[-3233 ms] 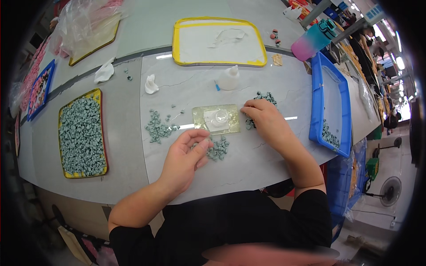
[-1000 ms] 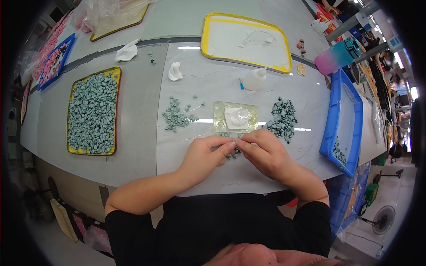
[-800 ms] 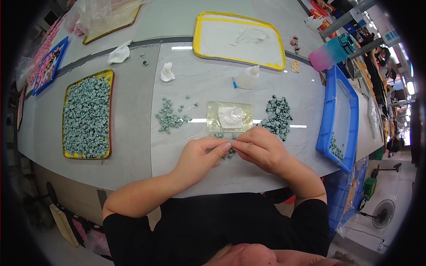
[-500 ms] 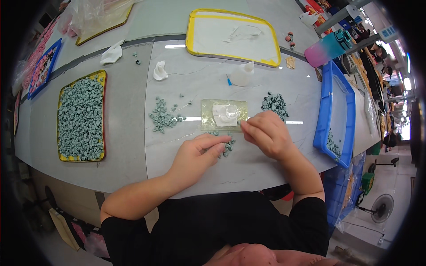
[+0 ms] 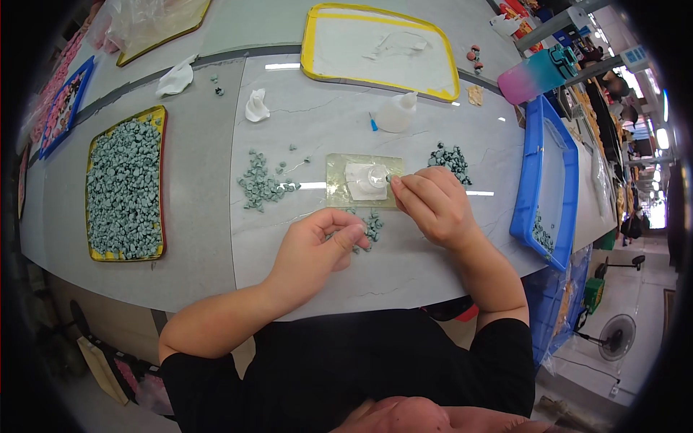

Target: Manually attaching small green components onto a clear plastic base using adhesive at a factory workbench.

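Nearby, on the pale worktop (image 5: 393, 278), a loose cluster of green pieces (image 5: 372, 225) is being partly hidden by the left hand (image 5: 307, 252). The fingers of that hand are being loosely curled, thumb tip close to the index finger; whether anything is being gripped between them cannot be told. Slightly farther out, the fingers of the right hand (image 5: 439, 209) are being pressed together on a single small green piece (image 5: 389, 179). It is being held at the right edge of a translucent yellowish plate (image 5: 336, 191), just beside a clear round dish (image 5: 377, 175); whether the two are touching cannot be told. The dish is being carried on a white scrap (image 5: 359, 189), which is lying on the plate.

To the left, the plate is being flanked by a scattered green heap (image 5: 263, 184); to the right, by a darker green heap (image 5: 449, 160). Farther left, a yellow tray (image 5: 157, 113) is being filled out by many green pieces, while on the right a few are being held in a blue tray (image 5: 533, 173).

Beyond the plate, a white squeeze bottle (image 5: 397, 114) is being accompanied by a blue tip (image 5: 374, 122), lying just beside it. Farthest, a yellow-rimmed white tray (image 5: 308, 47) is being flanked, well to its right, by a pink-and-teal drinking bottle (image 5: 535, 74).
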Available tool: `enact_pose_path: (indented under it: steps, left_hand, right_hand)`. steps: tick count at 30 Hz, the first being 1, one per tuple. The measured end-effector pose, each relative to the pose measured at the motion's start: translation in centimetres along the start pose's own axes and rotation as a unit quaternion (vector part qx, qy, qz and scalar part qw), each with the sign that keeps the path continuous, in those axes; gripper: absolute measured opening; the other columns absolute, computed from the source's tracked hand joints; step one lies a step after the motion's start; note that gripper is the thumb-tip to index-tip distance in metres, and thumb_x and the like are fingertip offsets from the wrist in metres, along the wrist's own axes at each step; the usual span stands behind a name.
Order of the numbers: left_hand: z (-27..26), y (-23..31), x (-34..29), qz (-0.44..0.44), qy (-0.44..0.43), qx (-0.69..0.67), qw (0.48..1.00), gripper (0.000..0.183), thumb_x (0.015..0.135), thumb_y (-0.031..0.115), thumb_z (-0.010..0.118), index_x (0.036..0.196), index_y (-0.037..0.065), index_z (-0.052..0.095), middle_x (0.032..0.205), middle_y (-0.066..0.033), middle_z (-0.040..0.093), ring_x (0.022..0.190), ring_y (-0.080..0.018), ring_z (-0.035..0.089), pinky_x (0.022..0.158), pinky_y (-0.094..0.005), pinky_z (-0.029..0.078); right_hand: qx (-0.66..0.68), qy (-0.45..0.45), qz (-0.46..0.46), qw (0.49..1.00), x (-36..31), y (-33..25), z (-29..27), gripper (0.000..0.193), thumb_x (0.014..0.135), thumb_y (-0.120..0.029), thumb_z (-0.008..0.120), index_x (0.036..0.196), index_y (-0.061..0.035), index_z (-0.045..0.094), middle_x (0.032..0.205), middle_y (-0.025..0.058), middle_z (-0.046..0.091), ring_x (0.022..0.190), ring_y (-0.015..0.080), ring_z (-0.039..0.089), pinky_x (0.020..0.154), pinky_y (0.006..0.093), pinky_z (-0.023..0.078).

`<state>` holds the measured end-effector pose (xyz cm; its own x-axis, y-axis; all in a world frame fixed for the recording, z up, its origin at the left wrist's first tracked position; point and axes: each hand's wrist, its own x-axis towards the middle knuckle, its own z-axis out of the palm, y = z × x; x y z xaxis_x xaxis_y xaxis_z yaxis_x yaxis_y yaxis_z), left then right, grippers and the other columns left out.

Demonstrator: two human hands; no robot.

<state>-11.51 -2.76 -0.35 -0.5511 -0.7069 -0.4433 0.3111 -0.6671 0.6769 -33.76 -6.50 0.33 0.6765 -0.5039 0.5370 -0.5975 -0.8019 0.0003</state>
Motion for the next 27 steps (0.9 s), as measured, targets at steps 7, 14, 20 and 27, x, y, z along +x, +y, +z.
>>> enact_pose_path:
  steps: [7,14,20,27]
  left_hand:
    - [-0.29,-0.39,0.69,0.002,0.026,-0.002,1.000,0.010,0.093,0.009,0.051,0.098,0.001,0.052,0.083,-0.0074,0.057,0.055,-0.0066,0.037,0.049,-0.0198,0.031]
    - [0.39,0.25,0.46,0.011,0.042,0.024,0.999,0.011,0.091,0.005,0.053,0.100,0.001,0.051,0.086,-0.0063,0.055,0.060,-0.0060,0.040,0.053,-0.0196,0.034]
    - [0.07,0.06,0.15,0.012,0.029,0.022,0.999,0.016,0.088,0.004,0.058,0.102,0.001,0.052,0.092,-0.0041,0.052,0.062,-0.0054,0.040,0.055,-0.0192,0.034]
    - [0.22,0.25,0.25,0.014,0.034,0.022,0.999,0.015,0.088,0.003,0.058,0.101,0.000,0.053,0.089,-0.0044,0.053,0.061,-0.0056,0.040,0.054,-0.0190,0.033]
  right_hand:
    - [0.003,-0.010,-0.004,1.000,-0.06,0.40,0.50,0.026,0.062,0.001,0.070,0.087,0.0058,0.063,0.080,0.0093,0.058,0.068,0.0214,0.057,0.055,0.0310,0.046]
    - [-0.003,-0.013,-0.006,1.000,-0.06,0.25,0.37,0.024,0.064,0.000,0.068,0.087,0.0058,0.064,0.081,0.0094,0.059,0.068,0.0217,0.057,0.057,0.0313,0.048]
    - [-0.007,-0.016,-0.007,1.000,0.12,-0.09,0.39,0.024,0.064,0.000,0.067,0.087,0.0059,0.064,0.081,0.0097,0.059,0.069,0.0220,0.057,0.058,0.0315,0.048]
    - [-0.011,-0.020,-0.013,1.000,0.27,-0.04,0.30,0.024,0.063,0.000,0.066,0.087,0.0062,0.064,0.080,0.0098,0.059,0.069,0.0223,0.057,0.058,0.0317,0.048]
